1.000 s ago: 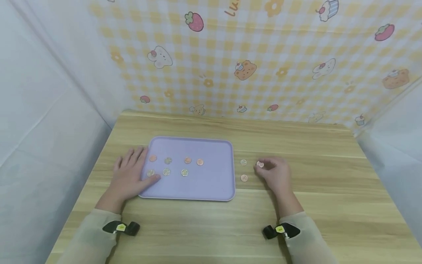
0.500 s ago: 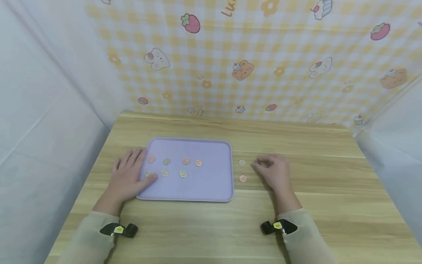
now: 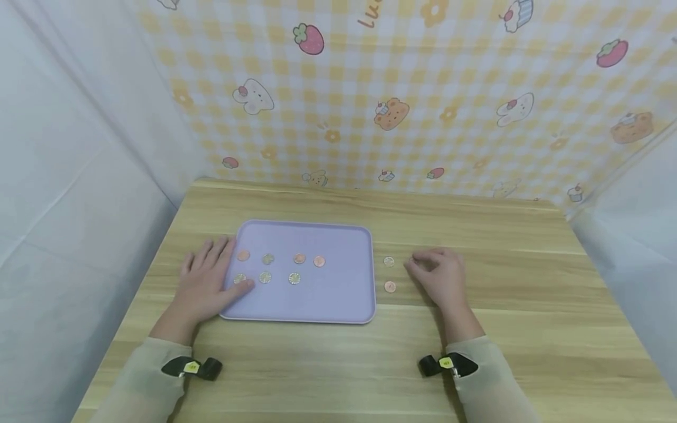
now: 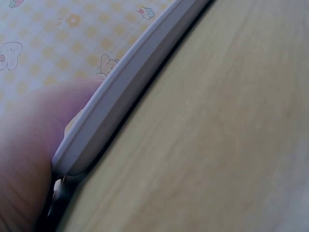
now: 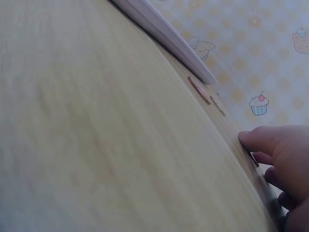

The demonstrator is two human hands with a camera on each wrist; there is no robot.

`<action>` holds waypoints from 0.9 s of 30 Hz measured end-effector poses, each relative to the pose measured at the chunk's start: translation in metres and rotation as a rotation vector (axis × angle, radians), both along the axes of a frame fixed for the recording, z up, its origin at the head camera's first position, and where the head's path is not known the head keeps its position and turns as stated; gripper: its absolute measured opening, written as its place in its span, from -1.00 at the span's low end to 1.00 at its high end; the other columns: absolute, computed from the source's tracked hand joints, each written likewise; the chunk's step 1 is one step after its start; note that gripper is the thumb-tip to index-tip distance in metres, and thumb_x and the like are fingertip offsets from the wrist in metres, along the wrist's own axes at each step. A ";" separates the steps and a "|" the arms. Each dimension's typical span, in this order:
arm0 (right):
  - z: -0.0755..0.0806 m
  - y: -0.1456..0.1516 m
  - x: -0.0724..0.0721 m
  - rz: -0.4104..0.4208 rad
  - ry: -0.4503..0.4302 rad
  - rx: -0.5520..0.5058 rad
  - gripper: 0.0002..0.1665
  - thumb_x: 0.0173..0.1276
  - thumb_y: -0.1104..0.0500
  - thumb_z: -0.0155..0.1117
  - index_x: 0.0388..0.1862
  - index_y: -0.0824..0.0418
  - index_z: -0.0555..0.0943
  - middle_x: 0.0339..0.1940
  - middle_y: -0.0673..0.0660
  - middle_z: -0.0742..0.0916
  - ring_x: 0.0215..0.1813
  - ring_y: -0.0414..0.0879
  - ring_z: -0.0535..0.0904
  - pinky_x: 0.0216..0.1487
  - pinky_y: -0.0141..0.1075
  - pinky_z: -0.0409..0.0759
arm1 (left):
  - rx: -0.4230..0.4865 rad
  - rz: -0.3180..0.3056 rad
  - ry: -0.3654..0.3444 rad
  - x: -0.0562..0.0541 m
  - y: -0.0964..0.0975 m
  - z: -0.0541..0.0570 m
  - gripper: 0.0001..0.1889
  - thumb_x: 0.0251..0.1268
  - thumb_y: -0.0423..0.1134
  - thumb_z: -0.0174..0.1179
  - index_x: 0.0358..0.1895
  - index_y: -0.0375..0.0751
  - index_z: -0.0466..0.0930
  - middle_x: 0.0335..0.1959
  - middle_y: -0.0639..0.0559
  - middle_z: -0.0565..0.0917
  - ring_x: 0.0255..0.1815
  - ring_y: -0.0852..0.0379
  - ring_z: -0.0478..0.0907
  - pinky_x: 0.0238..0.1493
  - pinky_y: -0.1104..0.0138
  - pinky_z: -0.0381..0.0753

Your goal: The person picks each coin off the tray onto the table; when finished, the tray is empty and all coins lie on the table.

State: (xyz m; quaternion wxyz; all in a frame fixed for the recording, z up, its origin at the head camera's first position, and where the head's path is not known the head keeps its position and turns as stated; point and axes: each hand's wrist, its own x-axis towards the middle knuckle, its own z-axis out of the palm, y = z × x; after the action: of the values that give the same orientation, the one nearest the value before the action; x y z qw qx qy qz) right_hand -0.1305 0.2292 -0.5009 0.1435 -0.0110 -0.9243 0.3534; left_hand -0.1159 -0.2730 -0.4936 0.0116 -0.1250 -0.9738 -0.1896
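A lilac tray (image 3: pixel 333 299) lies flat on the wooden table with several coins on it, copper-coloured and pale gold. My left hand (image 3: pixel 203 285) rests over its left edge, fingers straight and spread, thumb on the tray beside a pale coin (image 3: pixel 240 278). To the right of the tray, my right hand (image 3: pixel 439 276) pinches a coin (image 5: pixel 253 158) between thumb and fingertips, low at the tabletop. That coin shows only as a thin dark edge in the right wrist view. Between tray and right hand lie a silvery coin (image 3: pixel 388 262) and a copper coin (image 3: pixel 389 286).
The wooden table (image 3: pixel 317 364) ends at the back against a yellow checked cloth (image 3: pixel 359 141) with cartoon prints. White sheets (image 3: pixel 69 205) hang at both sides. Each wrist wears a small black camera (image 3: pixel 211 369).
My right fingertips have closed over the coin, whose face showed one second ago and is now hidden in the head view. The left hand and tray stay put; the head view shifted slightly.
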 end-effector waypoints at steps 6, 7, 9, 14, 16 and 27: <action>0.000 -0.001 0.001 0.014 0.028 0.006 -0.74 0.26 0.11 0.66 -0.14 0.22 0.87 -0.08 0.22 0.82 0.10 0.18 0.58 0.26 0.06 0.31 | -0.002 -0.001 -0.002 0.000 -0.001 -0.001 0.15 0.40 0.42 0.17 0.77 -0.19 -0.14 0.73 -0.36 0.01 0.70 -0.50 -0.17 0.48 -0.50 -0.34; 0.000 -0.001 0.000 0.016 0.032 0.005 -0.73 0.26 0.11 0.66 -0.13 0.22 0.86 -0.08 0.22 0.82 0.10 0.18 0.59 0.27 0.06 0.30 | -0.002 0.001 -0.002 0.000 -0.001 -0.001 0.15 0.39 0.43 0.17 0.77 -0.18 -0.14 0.73 -0.36 0.01 0.70 -0.49 -0.18 0.49 -0.50 -0.34; 0.000 -0.002 0.001 0.014 0.041 -0.001 -0.71 0.26 0.10 0.66 -0.11 0.23 0.86 -0.07 0.23 0.83 0.11 0.19 0.60 0.27 0.06 0.31 | -0.001 0.005 -0.005 -0.001 -0.001 -0.001 0.15 0.38 0.43 0.17 0.77 -0.18 -0.13 0.74 -0.35 0.01 0.71 -0.48 -0.18 0.49 -0.49 -0.34; 0.001 -0.005 0.000 -0.008 0.070 -0.003 -0.61 0.26 0.03 0.65 -0.04 0.24 0.84 -0.04 0.23 0.83 0.10 0.18 0.63 0.28 0.05 0.35 | 0.001 0.011 -0.010 0.000 -0.001 0.000 0.16 0.37 0.45 0.18 0.77 -0.18 -0.12 0.74 -0.33 0.01 0.71 -0.47 -0.17 0.50 -0.47 -0.32; 0.000 -0.008 -0.002 -0.010 0.108 0.009 -0.61 0.24 0.02 0.65 -0.06 0.23 0.83 -0.06 0.23 0.82 0.10 0.20 0.62 0.28 0.07 0.36 | 0.003 0.011 -0.002 0.000 -0.001 0.001 0.16 0.37 0.44 0.18 0.77 -0.18 -0.11 0.73 -0.34 0.03 0.70 -0.47 -0.15 0.50 -0.48 -0.31; -0.007 -0.049 -0.019 0.121 0.421 0.064 -0.62 0.17 -0.02 0.58 -0.21 0.27 0.84 -0.13 0.27 0.81 0.02 0.32 0.61 0.13 0.15 0.43 | 0.009 -0.002 0.011 -0.001 0.000 -0.003 0.17 0.35 0.43 0.22 0.77 -0.18 -0.12 0.73 -0.36 0.02 0.69 -0.51 -0.16 0.47 -0.52 -0.33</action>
State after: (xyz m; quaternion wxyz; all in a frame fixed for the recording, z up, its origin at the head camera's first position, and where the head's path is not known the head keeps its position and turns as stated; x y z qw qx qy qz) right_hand -0.1498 0.1802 -0.5078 0.3120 0.1231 -0.8837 0.3265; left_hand -0.1166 -0.2731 -0.4964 0.0172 -0.1268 -0.9727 -0.1935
